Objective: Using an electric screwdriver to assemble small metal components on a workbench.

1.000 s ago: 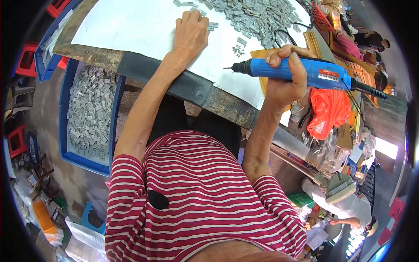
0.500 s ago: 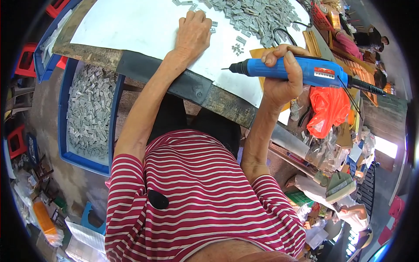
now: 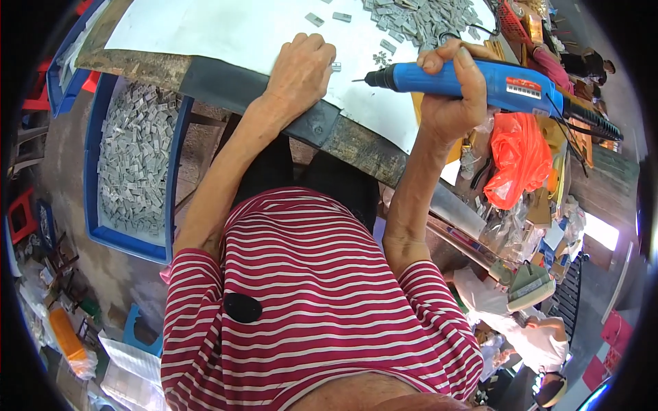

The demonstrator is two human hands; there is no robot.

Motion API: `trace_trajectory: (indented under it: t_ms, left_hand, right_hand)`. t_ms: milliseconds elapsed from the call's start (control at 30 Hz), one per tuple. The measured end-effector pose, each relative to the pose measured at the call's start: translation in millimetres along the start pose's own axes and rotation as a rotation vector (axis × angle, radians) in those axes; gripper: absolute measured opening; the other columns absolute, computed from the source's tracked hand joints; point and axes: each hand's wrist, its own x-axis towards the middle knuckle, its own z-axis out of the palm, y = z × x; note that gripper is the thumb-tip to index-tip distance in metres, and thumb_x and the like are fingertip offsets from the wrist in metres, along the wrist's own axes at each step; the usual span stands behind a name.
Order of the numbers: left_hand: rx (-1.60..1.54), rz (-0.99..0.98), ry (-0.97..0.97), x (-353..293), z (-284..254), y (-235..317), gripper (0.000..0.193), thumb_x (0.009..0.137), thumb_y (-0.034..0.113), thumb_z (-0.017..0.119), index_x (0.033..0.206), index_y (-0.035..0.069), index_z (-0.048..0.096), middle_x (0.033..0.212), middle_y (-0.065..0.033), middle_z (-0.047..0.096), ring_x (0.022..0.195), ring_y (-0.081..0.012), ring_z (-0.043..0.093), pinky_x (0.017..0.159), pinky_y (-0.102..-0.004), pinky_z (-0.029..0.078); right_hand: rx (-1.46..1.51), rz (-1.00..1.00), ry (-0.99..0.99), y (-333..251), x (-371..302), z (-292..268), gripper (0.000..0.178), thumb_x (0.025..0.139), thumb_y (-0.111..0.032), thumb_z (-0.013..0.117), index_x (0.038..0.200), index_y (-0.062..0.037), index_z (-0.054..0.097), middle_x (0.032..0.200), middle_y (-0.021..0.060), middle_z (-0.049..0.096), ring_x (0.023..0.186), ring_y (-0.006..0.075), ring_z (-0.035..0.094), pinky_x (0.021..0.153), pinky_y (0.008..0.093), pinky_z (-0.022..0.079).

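My right hand (image 3: 454, 99) is wrapped round a blue electric screwdriver (image 3: 480, 82), held above the table with its thin bit pointing left. Curled fingers of my left hand (image 3: 299, 72) rest low over the white sheet (image 3: 205, 31), near the table's front edge. At those fingertips a small grey metal piece (image 3: 336, 66) pokes out, partly hidden. Beyond the bit lies a little cluster of tiny dark screws (image 3: 382, 59). Farther back a heap of small grey rectangular pieces (image 3: 425, 20) spreads out, with a loose grey piece (image 3: 341, 17) to its left.
A blue bin (image 3: 137, 164) full of similar grey pieces stands left, below the table edge (image 3: 363, 147). To the right are a red plastic bag (image 3: 519, 161) and clutter. The screwdriver's black cable (image 3: 596, 123) trails right. Other people are at the right.
My left hand has drawn nearer to the table's front edge, with a grey piece at its fingertips. The screwdriver has shifted slightly right and away from me, along with the right hand.
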Motion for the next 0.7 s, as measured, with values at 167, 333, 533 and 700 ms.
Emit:
trace_trajectory:
  t_ms: [167,333,533,700]
  left_hand:
    - [-0.169,-0.06,0.018,-4.9,1.7,2.3,0.011,0.074,0.004,0.058,0.084,0.0,0.058,0.08,-0.0111,0.054,0.077,-0.0269,0.052,0.07,-0.036,0.043]
    - [-0.167,-0.095,-0.003,-4.5,0.1,2.4,0.01,0.075,0.004,0.057,0.084,-0.001,0.059,0.079,-0.0121,0.055,0.076,-0.0269,0.054,0.069,-0.0357,0.044]
    - [-0.18,-0.129,-0.013,-4.2,1.1,1.4,0.011,0.075,0.004,0.057,0.084,-0.001,0.06,0.078,-0.0124,0.056,0.075,-0.0272,0.055,0.069,-0.036,0.044]
    - [-0.174,-0.133,-0.015,-3.0,0.9,1.8,0.01,0.075,0.004,0.057,0.084,-0.002,0.06,0.078,-0.0123,0.056,0.074,-0.0268,0.055,0.069,-0.0357,0.045]
  right_hand:
    - [-0.033,-0.001,-0.056,10.3,7.3,9.7,0.015,0.069,-0.002,0.059,0.083,0.0027,0.053,0.063,0.0107,0.056,0.053,0.0175,0.057,0.055,0.029,0.048]
    - [-0.094,-0.015,-0.116,19.3,11.9,19.3,0.012,0.073,0.002,0.054,0.085,0.003,0.051,0.07,0.016,0.056,0.053,0.0213,0.052,0.055,0.0371,0.047]
    - [-0.166,-0.087,-0.209,24.9,12.3,32.1,0.009,0.071,0.004,0.056,0.079,0.0066,0.053,0.065,0.0165,0.056,0.051,0.0213,0.055,0.053,0.0334,0.049]
    - [-0.202,-0.09,-0.207,31.3,12.1,34.2,0.008,0.07,0.003,0.057,0.076,0.0077,0.054,0.062,0.0159,0.056,0.051,0.0208,0.056,0.052,0.0315,0.05]
